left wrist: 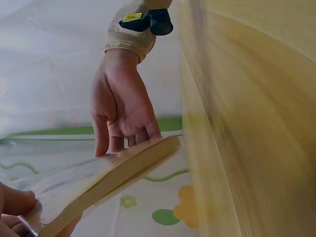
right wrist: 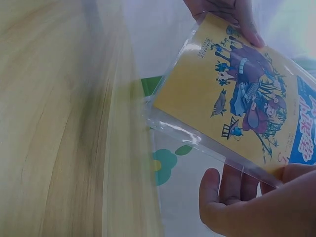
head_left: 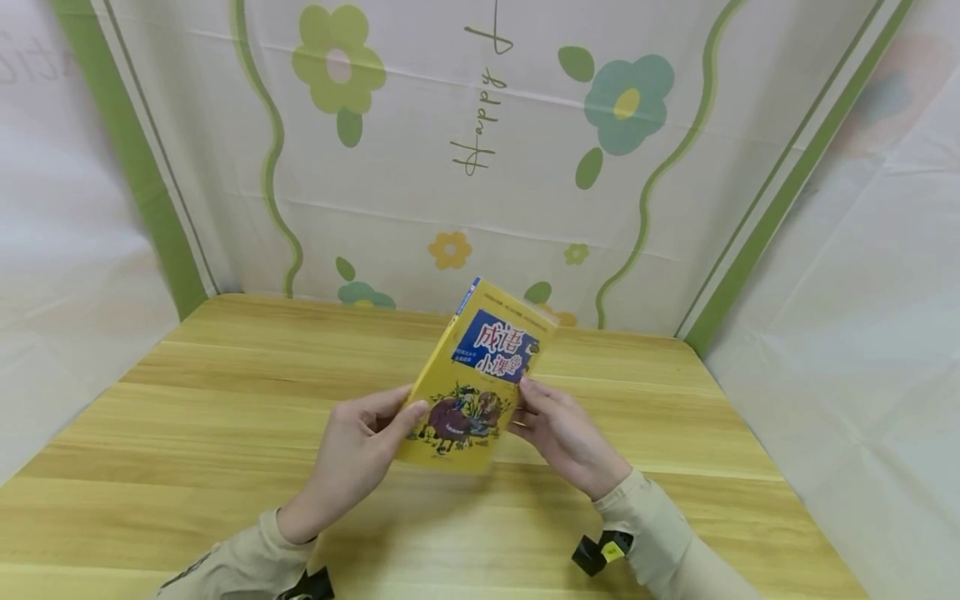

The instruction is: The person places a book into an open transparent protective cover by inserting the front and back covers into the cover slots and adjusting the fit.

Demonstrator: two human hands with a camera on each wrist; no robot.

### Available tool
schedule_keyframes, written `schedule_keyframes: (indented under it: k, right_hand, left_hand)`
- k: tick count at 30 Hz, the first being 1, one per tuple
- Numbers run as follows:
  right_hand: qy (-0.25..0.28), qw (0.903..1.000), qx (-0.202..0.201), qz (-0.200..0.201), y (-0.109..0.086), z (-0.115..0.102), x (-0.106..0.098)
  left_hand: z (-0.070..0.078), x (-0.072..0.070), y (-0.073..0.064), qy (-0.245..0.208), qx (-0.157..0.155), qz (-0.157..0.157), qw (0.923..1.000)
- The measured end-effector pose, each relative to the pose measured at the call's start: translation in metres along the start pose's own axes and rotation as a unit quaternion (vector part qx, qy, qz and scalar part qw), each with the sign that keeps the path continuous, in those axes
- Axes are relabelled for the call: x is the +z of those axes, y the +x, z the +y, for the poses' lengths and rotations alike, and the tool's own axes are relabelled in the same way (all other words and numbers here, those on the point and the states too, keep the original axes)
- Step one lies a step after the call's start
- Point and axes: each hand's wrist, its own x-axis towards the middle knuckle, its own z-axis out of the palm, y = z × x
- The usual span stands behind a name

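A yellow book (head_left: 431,446) with a blue title patch and a cartoon picture is held up above the table, tilted, its cover facing up. A clear plastic cover (right wrist: 170,123) wraps it and juts past its lower edge in the right wrist view. My left hand (head_left: 348,471) pinches the spine side, thumb on the front and fingers behind. At the opposite edge, my right hand (head_left: 570,442) holds the book with the thumb at the front and other fingers bent below. The left wrist view shows the page block (left wrist: 118,177) edge-on.
Below the book spreads a wooden table (head_left: 187,450). A white cloth (head_left: 420,192) printed with flowers hangs behind it, with pale cloth walls at both sides. A black wrist device (head_left: 600,550) is on the right sleeve, and another sits at the left cuff.
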Motion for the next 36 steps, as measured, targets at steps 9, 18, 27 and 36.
schedule_keyframes:
  k: [9,18,27,36]
  right_hand:
    - [0.004,0.9999,0.001,0.011,-0.0015,-0.0008,-0.0002]
    - [-0.022,0.9994,-0.007,0.024,-0.0010,-0.0021,-0.0006]
    - [-0.043,0.9982,0.000,0.043,-0.0014,-0.0051,-0.0004]
    - [-0.053,0.9972,0.011,0.053,-0.0010,-0.0054,-0.0011]
  left_hand:
    - [-0.0006,-0.0008,0.0014,-0.015,-0.025,-0.003,0.9996]
    - [-0.0036,-0.0023,0.0031,-0.034,-0.042,-0.021,0.9983]
    - [-0.0042,-0.0033,0.0043,-0.024,-0.075,-0.040,0.9961]
    - [-0.0052,-0.0017,0.0053,-0.047,-0.108,-0.046,0.9919]
